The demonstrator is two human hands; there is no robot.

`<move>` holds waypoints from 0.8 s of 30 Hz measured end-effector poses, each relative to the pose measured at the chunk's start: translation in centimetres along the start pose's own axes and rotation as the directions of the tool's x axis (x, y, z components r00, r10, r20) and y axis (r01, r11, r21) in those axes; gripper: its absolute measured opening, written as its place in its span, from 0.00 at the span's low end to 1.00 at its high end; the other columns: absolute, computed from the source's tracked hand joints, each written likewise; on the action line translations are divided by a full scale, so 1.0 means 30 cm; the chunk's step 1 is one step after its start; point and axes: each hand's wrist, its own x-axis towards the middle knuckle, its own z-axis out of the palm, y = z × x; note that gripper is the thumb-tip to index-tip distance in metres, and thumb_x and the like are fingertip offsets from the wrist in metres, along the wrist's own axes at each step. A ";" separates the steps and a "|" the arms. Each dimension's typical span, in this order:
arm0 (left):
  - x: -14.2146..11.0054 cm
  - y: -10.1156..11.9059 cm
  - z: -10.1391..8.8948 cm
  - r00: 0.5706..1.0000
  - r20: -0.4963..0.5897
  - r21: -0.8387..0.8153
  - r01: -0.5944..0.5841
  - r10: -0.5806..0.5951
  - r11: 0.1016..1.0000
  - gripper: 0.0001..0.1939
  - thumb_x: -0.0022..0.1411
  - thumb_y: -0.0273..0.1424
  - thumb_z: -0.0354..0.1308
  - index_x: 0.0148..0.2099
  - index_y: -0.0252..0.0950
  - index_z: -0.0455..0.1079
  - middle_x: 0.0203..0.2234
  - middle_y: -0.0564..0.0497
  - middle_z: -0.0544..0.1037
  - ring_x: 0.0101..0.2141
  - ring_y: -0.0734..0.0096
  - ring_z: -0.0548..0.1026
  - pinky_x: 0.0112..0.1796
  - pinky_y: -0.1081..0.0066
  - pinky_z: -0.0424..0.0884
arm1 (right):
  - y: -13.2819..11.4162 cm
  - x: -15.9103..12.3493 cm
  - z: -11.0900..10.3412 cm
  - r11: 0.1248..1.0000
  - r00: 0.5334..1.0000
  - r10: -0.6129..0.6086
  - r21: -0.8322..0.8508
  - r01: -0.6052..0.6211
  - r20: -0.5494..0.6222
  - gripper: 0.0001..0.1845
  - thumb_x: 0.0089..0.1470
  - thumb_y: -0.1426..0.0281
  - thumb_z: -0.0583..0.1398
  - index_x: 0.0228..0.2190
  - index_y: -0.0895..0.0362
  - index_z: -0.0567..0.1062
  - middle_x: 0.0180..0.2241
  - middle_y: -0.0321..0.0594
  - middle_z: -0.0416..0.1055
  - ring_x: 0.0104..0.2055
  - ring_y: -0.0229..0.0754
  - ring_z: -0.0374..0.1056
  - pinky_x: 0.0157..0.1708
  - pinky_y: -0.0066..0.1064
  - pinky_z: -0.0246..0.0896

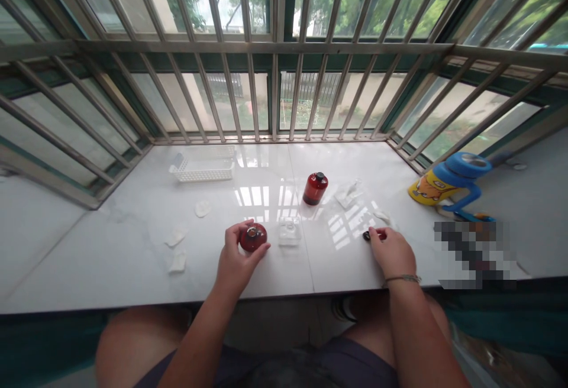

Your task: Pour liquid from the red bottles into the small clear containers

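My left hand (237, 255) is wrapped round a dark red, see-through bottle (254, 238) whose neck shows no cap. Low over the right side of the white table, my right hand (391, 251) pinches a small black cap (366, 235) between its fingertips. Just right of the held bottle sits a small clear square container (289, 232). A second red bottle (315, 189) stands upright behind it, with a black cap on top.
White scraps (177, 262) and a round white pad (202, 209) lie at left. At the back left is a white basket (204, 166). Crumpled clear wrapping (348, 194) lies beside the second bottle. A blue and yellow flask (448, 180) stands at right. Metal window bars (275, 48) close off the back.
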 end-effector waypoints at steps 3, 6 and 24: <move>0.000 0.003 0.002 1.000 -0.008 0.001 0.005 -0.005 1.000 0.32 0.59 0.42 0.75 0.58 0.44 0.62 0.62 0.41 0.77 0.60 0.51 0.78 0.58 0.48 0.77 | -0.062 -0.033 -0.004 0.995 0.993 -0.088 0.046 0.092 -0.075 0.24 0.64 0.51 0.54 0.38 0.57 0.79 0.38 0.54 0.76 0.41 0.56 0.70 0.43 0.46 0.65; -0.001 0.005 0.001 1.000 -0.012 0.017 0.018 -0.018 1.000 0.33 0.59 0.42 0.75 0.60 0.44 0.64 0.62 0.41 0.77 0.60 0.50 0.79 0.59 0.48 0.77 | -0.161 -0.102 0.011 0.951 0.961 -0.268 0.140 0.275 -0.064 0.21 0.66 0.52 0.55 0.42 0.56 0.78 0.42 0.51 0.76 0.42 0.52 0.71 0.49 0.46 0.68; -0.011 0.007 0.010 0.998 -0.050 0.046 -0.040 0.042 0.998 0.37 0.61 0.41 0.74 0.67 0.43 0.62 0.64 0.40 0.75 0.61 0.52 0.77 0.61 0.52 0.75 | -0.477 -0.390 0.065 0.669 0.777 -0.629 0.504 0.546 -0.007 0.06 0.70 0.68 0.59 0.44 0.51 0.77 0.45 0.45 0.75 0.49 0.50 0.74 0.51 0.45 0.73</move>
